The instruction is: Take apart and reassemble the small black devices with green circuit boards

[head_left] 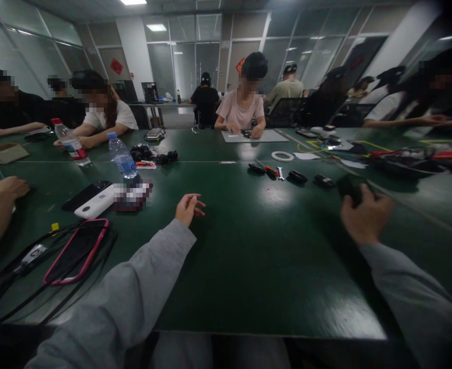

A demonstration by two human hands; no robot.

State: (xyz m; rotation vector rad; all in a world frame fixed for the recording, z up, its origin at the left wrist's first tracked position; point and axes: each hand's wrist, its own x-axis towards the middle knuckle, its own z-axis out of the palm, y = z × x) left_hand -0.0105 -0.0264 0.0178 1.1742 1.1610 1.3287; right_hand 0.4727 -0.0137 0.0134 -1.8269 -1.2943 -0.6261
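My left hand (188,209) hovers over or rests lightly on the green table (245,266), empty, its fingers loosely apart. At the right, my right hand (367,215) grips a dark, blocky object (349,187), blurred, so its kind is unclear. Just left of it lie a small black device (325,181) and a rounded black object (298,177). Farther along that row are a small open-end wrench (280,173), an orange-handled screwdriver (271,171) and another black piece (256,168). A white ring (282,156) lies behind them.
On the left stand water bottles (122,158), with a white power bank (94,201), a pink-framed phone (78,251) and black cables (16,271) nearby. Tangled wires (403,159) cover the far right. Across the table a person (243,102) works at a pale board (275,136).
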